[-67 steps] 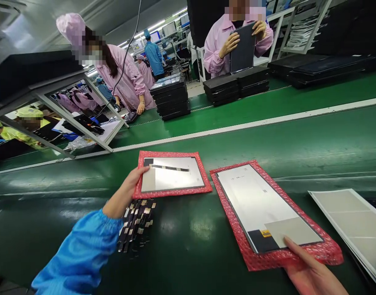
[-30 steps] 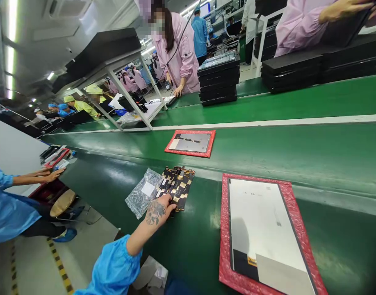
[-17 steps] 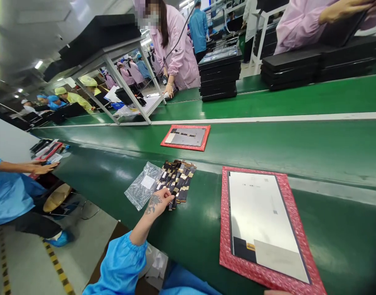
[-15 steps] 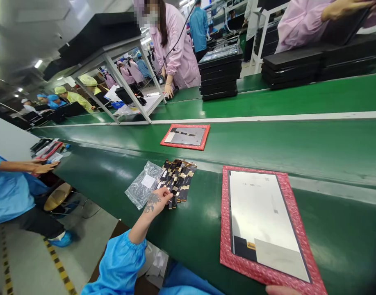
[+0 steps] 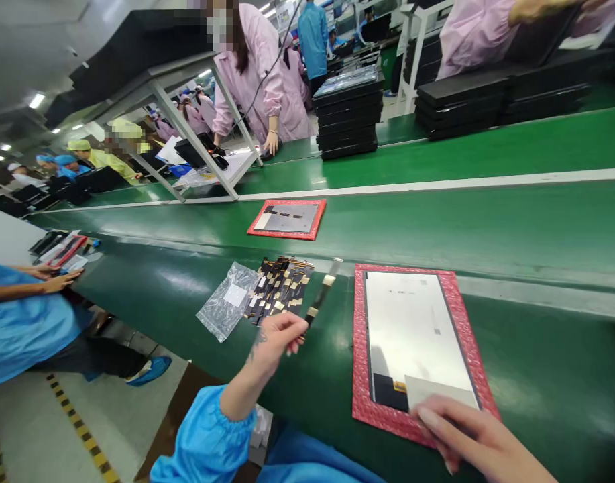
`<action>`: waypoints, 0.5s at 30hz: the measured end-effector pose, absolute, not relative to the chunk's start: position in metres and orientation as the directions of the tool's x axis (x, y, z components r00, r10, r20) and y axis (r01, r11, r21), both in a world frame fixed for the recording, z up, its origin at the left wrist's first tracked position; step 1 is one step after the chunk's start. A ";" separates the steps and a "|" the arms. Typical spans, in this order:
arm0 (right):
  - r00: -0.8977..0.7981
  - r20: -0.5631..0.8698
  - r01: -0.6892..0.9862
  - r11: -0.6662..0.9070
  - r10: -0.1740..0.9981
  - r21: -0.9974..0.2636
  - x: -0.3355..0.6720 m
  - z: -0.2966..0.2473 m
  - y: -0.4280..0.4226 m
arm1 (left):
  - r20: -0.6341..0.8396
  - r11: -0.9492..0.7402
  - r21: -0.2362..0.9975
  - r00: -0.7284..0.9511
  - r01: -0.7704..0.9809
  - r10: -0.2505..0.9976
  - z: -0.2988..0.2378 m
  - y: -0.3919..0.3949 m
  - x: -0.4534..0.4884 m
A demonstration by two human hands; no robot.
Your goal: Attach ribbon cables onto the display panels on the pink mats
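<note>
My left hand [image 5: 280,339] pinches one end of a black flex cable [image 5: 322,292] with gold patches, which slants up to the right over the green belt. Just behind that hand lies a pile of similar flex cables [image 5: 280,285], and a clear plastic bag [image 5: 227,302] with a white label rests against the pile. On the right, a display panel [image 5: 412,329] lies back side up on a red bubble-wrap sheet [image 5: 360,355]. My right hand [image 5: 468,429] hovers over or touches the panel's lower edge, fingers loosely extended; contact is unclear.
Farther back lies a smaller-looking panel on red wrap [image 5: 287,219], a cable strip across it. Beyond the white rail [image 5: 438,182] stand black stacks [image 5: 347,117] and a metal shelf frame [image 5: 191,134]. A co-worker in blue [image 5: 25,315] is at the left; people in pink work opposite.
My left hand has drawn a flex cable out of the pile and moved slightly right. My right hand has come in from the bottom edge over the panel's lower part.
</note>
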State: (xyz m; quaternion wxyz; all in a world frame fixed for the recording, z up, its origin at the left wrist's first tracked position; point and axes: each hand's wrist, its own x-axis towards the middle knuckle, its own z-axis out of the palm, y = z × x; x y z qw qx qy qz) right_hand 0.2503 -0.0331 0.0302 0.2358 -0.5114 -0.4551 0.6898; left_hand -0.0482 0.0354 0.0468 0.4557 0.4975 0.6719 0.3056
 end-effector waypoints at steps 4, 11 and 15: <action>-0.355 -0.368 0.070 -0.368 0.860 -0.927 0.229 0.040 -0.005 | -0.425 0.409 0.905 0.234 0.115 0.874 0.038 0.029 0.024; -0.273 -0.310 0.051 -0.308 0.911 -0.950 0.236 0.024 0.014 | -0.456 0.470 0.881 0.374 0.058 0.808 0.032 0.031 0.069; -0.283 -0.271 0.062 -0.264 0.920 -0.962 0.242 0.023 0.016 | -0.467 0.465 0.878 0.405 0.111 0.786 0.025 0.033 0.071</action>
